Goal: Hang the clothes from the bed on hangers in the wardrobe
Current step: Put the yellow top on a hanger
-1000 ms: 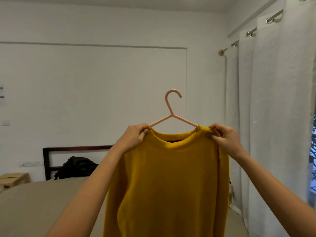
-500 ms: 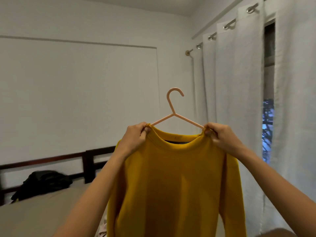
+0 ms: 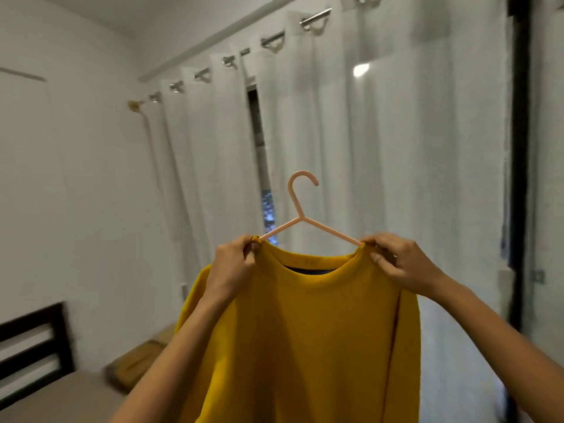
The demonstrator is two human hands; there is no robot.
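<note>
A mustard-yellow sweater (image 3: 308, 337) hangs in front of me on a pale pink plastic hanger (image 3: 297, 206), whose hook points up and right. My left hand (image 3: 233, 264) pinches the sweater's left shoulder at the collar, over the hanger's arm. My right hand (image 3: 399, 264) grips the right shoulder the same way. The sweater's lower part runs out of the frame. No wardrobe is in view.
White curtains (image 3: 351, 148) on a metal rod fill the wall ahead, with a narrow gap showing a window. A dark vertical frame (image 3: 518, 148) stands at the right. The bed's corner (image 3: 45, 401) and dark headboard (image 3: 33, 340) lie lower left, next to a cardboard box (image 3: 137, 364).
My view has swung to the right, from the bed and headboard towards the curtains. Both hands keep the same hold on the sweater and carry it along.
</note>
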